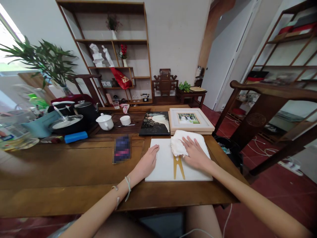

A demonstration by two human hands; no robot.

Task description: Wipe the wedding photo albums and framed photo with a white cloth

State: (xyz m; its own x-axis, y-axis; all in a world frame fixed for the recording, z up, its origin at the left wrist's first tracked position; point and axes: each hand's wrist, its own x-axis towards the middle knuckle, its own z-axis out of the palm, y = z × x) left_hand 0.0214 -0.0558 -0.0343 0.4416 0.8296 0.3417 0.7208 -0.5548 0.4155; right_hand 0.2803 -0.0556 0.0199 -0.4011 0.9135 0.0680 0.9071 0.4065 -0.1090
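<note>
A flat white panel [163, 170] lies on the wooden table in front of me, with a gold piece shaped like two splayed legs [178, 168] on its face. My left hand [150, 161] grips the panel's left edge, fingers close together on its surface. On the panel's upper right part, my right hand [195, 153] holds a folded white cloth [177, 142] pressed down, fingers over it. The cloth covers the top of the gold piece. Just beyond the panel are a light wooden picture frame [173, 123] with a photo and a dark picture panel [151, 127].
A blurred dark blue item [122, 148] lies left of the panel on the table [74, 168]. Farther back stand a white lidded bowl [104, 122], a white cup [125, 120] and a black kettle [86, 110]. A wooden chair [257, 115] is at the right.
</note>
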